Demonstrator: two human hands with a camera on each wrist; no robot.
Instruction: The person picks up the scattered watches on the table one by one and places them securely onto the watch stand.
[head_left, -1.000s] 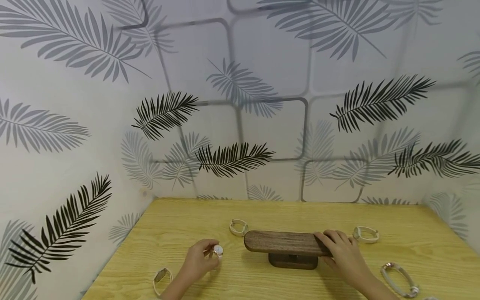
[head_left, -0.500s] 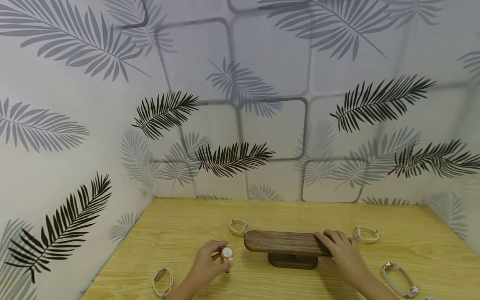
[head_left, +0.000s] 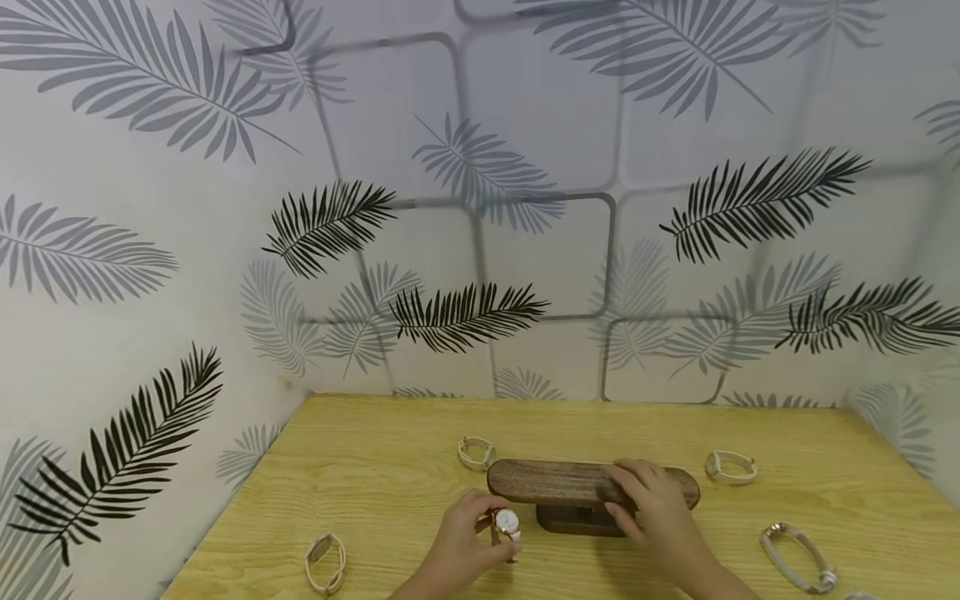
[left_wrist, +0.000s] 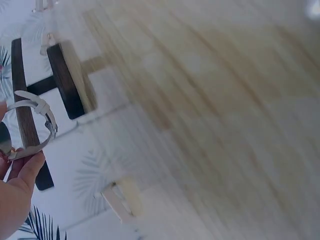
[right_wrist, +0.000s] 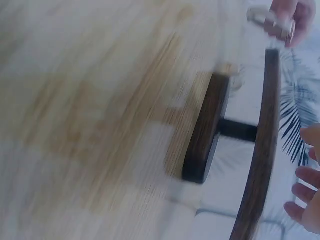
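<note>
My left hand [head_left: 465, 537] pinches a wristwatch [head_left: 507, 523] with a white dial and a rose-gold rim, just in front of the left end of a dark wooden watch stand [head_left: 540, 481]. In the left wrist view, the pale strap of the wristwatch [left_wrist: 37, 102] hangs in a closed loop from the fingers. My right hand [head_left: 656, 517] is at the right part of the stand's bar. The right wrist view shows the right hand's fingers [right_wrist: 305, 192] loosely bent and apart from the bar [right_wrist: 265, 135], holding nothing.
Other wristwatches lie around the stand on the yellow wooden table [head_left: 360, 442]: one behind left [head_left: 477, 454], one behind right [head_left: 731, 468], one front left [head_left: 326, 563]. A looped watch or bracelet [head_left: 798, 558] lies front right. A leaf-patterned wall [head_left: 540, 267] rises behind.
My left hand has carried the wristwatch rightward to the front of the stand's left end. My right hand has let go of the bar's right end and moved left and nearer.
</note>
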